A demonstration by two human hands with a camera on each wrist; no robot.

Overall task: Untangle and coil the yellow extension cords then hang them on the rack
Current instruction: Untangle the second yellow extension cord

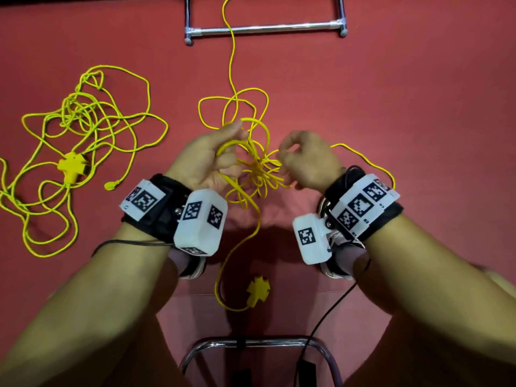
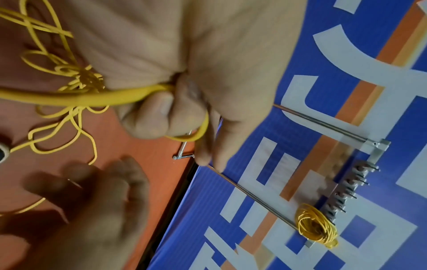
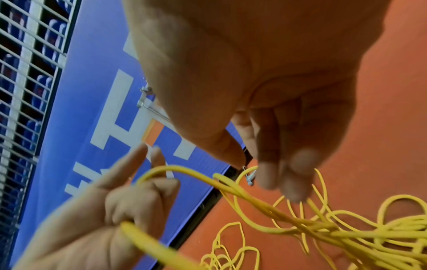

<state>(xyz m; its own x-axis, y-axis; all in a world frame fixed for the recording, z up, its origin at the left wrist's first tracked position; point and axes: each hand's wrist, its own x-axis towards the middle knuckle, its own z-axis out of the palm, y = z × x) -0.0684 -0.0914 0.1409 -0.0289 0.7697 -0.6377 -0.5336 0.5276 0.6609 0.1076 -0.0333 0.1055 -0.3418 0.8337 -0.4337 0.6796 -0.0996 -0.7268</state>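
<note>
My left hand holds loops of the tangled yellow cord in a curled grip above the red desk. My right hand pinches strands at the knot. A second tangled cord lies far left. One coiled cord hangs on the rack.

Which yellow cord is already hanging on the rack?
The coiled cord at the rack's hooks. The knotted cord is in both hands; the loose cord lies on the floor.
</note>
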